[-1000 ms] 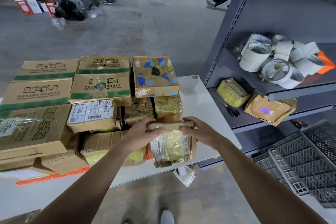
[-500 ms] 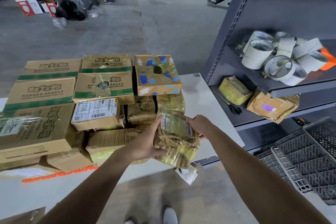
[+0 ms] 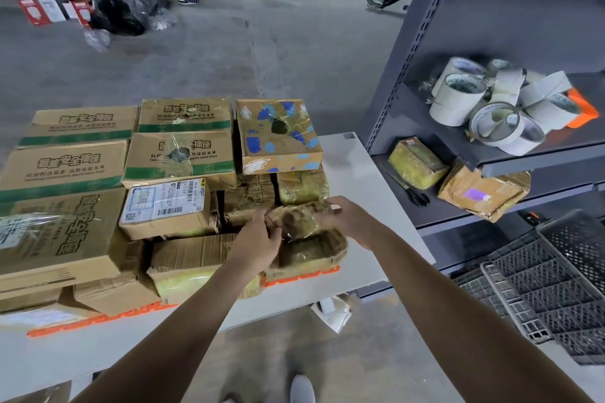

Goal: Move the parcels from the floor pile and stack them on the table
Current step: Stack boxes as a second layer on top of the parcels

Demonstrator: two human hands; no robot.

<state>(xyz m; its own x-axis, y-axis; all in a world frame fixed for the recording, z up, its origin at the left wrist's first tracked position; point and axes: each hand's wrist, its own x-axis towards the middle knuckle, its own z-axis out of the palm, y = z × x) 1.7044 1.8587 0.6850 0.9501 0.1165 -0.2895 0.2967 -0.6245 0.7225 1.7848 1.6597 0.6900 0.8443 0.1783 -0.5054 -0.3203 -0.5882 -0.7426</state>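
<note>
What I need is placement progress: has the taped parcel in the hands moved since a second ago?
Yes. The taped parcel moved from the near edge of the table inward and down, closer to the blue-splotched box.

Flat diffuse indoor light, soft shadows only. Mild glare on taped parcels (image 3: 178,157). Wide-angle bends the shelf upright (image 3: 401,52) and frame edges. Fine detail soft.

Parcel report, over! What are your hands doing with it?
Left hand, right hand: both gripping taped parcel. Parcel on stack's front-right corner. Nothing in the way.
</note>
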